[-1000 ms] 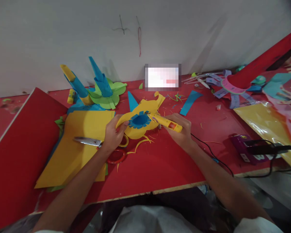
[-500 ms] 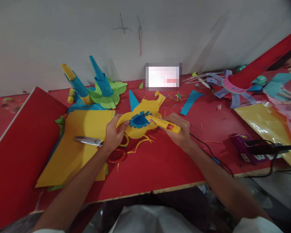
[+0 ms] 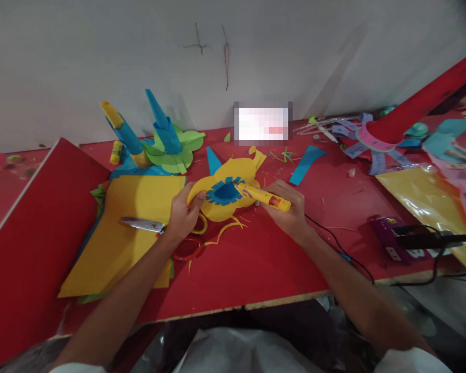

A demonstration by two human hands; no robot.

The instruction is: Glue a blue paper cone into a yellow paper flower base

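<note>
Pinching the yellow paper flower (image 3: pixel 235 168) over the desk (image 3: pixel 252 280) with the left hand (image 3: pixel 183 212), clasping a glue gun (image 3: pixel 270 197) in the right hand (image 3: pixel 289 213) at blue tabs (image 3: pixel 228 182). Apparently done splaying these, with gluing left.

A yellow glue gun (image 3: pixel 271 199) slants over blue tabs (image 3: pixel 216 187) (a splayed ring) on a yellow paper flower (image 3: pixel 236 168).

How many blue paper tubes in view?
2 clear, back left: a yellow-ended tube, and a second tube rising from green petals. The fringed blue opening in the yellow flower in the left hand, plus the blue point behind, may be a third, mostly hidden.
</note>
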